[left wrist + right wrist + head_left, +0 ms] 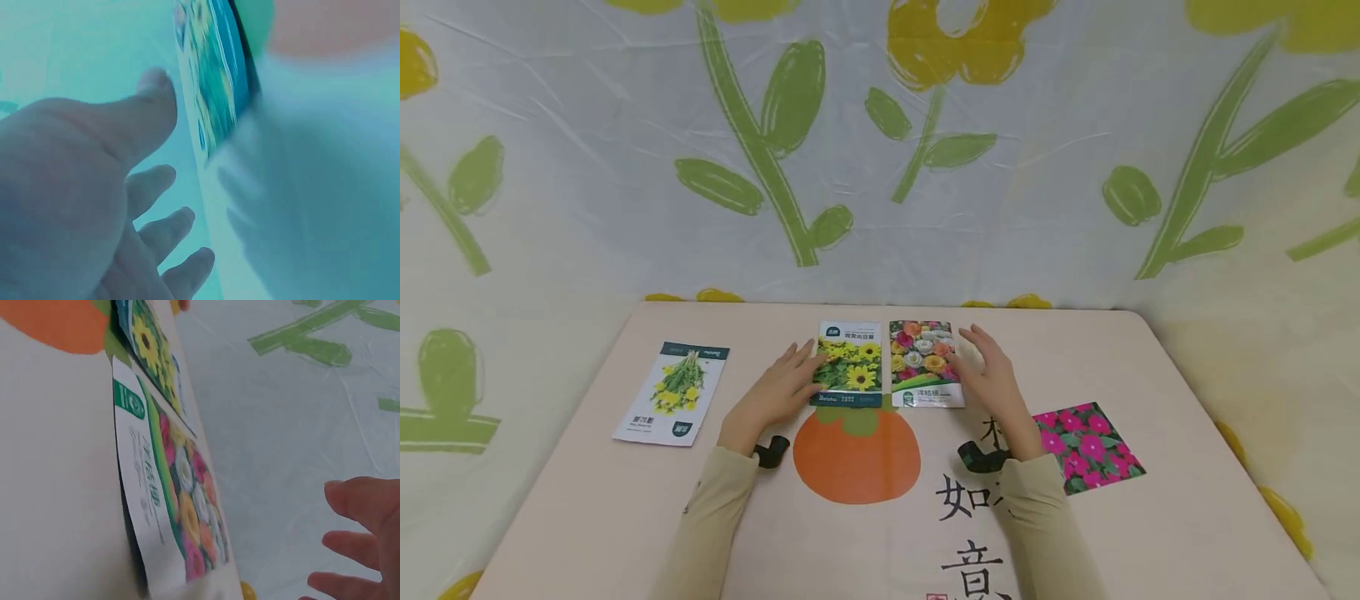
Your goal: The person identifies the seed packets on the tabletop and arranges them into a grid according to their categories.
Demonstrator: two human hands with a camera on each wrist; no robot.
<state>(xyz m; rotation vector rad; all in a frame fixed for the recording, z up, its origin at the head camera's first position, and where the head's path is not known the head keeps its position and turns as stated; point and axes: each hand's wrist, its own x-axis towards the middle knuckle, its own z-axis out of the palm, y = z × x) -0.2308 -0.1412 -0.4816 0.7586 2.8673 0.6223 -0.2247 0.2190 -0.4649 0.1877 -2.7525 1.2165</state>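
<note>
Just beyond the printed persimmon [856, 462], the sunflower packet [852, 367] and lisianthus packet [920, 360] could be nudged askew if brushed by the left hand [779, 388] or right hand [994, 383], both loosely spread, nothing gripped. Four packets are counted: a yellow-bouquet packet [673, 396] left of the persimmon, a magenta-flowered packet [1092, 447] right.

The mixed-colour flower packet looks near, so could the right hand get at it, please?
Probably yes: the empty right hand is beside the mixed-colour flower packet, with no other object on it or between them.
</note>
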